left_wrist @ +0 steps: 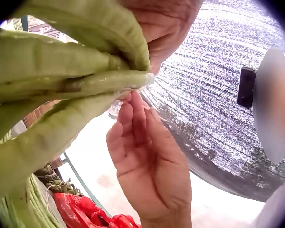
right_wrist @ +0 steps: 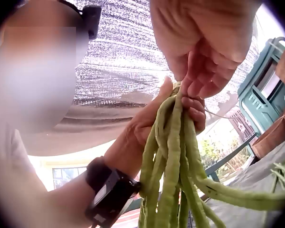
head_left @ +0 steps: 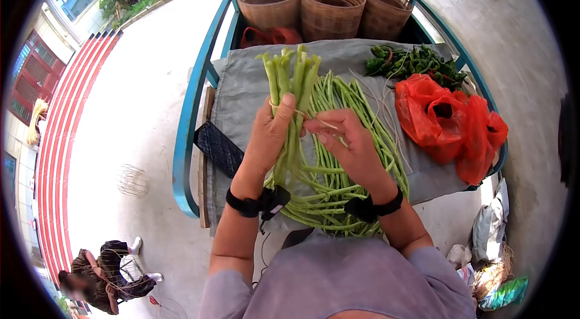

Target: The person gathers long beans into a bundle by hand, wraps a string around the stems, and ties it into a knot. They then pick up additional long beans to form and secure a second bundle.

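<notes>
Above the gray cloth (head_left: 235,86), the left hand (head_left: 269,128) curls firmly round a yardlong-bean bundle (head_left: 299,71); the right hand (head_left: 350,138) pinches its pale tie (head_left: 326,124). Binding seems underway, calling for a snug twist.

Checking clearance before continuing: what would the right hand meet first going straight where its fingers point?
Most likely the bundle of green beans gripped by the left hand: in the head view it lies directly ahead of the right hand. Whether they touch is hard to judge.

The person wears a greyish-purple short-sleeved shirt (head_left: 362,273) and black wrist straps (head_left: 241,203) carrying boxy cameras (right_wrist: 113,198).
</notes>
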Available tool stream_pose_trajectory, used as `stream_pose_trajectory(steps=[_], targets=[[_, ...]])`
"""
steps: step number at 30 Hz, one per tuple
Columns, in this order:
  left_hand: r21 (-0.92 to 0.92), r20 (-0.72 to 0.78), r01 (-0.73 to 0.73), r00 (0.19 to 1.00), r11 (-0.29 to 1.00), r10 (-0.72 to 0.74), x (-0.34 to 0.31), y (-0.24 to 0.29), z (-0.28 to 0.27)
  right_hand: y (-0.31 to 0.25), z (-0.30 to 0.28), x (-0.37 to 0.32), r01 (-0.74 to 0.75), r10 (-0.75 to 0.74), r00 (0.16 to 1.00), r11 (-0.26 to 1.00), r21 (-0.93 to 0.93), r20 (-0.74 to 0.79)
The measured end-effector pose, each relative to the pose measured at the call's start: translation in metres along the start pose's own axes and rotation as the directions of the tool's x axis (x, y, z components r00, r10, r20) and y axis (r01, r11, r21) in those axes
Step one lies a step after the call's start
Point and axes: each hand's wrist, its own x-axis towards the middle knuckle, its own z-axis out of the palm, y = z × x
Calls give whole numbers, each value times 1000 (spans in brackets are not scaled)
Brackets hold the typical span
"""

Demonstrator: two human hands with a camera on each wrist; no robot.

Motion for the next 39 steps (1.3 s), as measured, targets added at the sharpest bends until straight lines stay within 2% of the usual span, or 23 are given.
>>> stream_pose_trajectory(steps=[3, 6, 9, 12, 15, 17, 18, 20, 23, 26, 30, 33, 36, 39], targets=[[45, 49, 26, 998, 999, -28, 3, 3, 2, 1, -12, 7, 103, -84, 993, 963, -251, 84], [59, 78, 68, 994, 996, -73, 3, 0, 9, 8, -15, 17, 338, -308, 941, 860, -383, 141], [-11, 99, 79, 992, 997, -78, 4, 2, 11, 8, -17, 19, 308, -249, 949, 865, -397, 193], [-50, 99, 55, 994, 997, -50, 4, -2, 13, -3, -10, 20, -26, 37, 997, 987, -160, 69], [-1, 85, 84, 993, 996, -83, 2, -1, 13, 7, -9, 18, -123, 120, 991, 990, 69, 53], [52, 98, 159, 982, 986, -164, 1, -1, 8, 6, -14, 19, 44, -35, 995, 994, -96, 88], [37, 89, 104, 990, 994, -107, 1, 1, 11, 6, -16, 20, 132, -112, 987, 976, -175, 117], [9, 67, -10, 998, 1000, 9, 1, 3, 20, 7, -10, 17, 116, -106, 992, 975, -188, 64], [-38, 39, -32, 999, 999, 34, 3, -6, 22, 8, -10, 13, 83, -79, 996, 982, -168, 30], [52, 58, -7, 998, 999, 3, 3, -9, 16, 8, -13, 9, -25, 28, 1000, 986, -167, 14], [151, 23, -77, 997, 985, 75, -2, -9, 23, 9, -13, 3, -129, 125, 991, 983, -131, -41], [257, -7, -95, 995, 962, 101, -4, -11, 23, 9, -6, 1, -192, 190, 970, 981, -4, -151], [278, -55, -125, 988, 952, 146, -7, -17, 33, 5, -1, 2, -113, 79, 977, 979, -170, -198], [301, -60, -182, 976, 936, 209, -7, -16, 39, 17, 12, -5, -3, -128, 931, 935, -356, -343]])
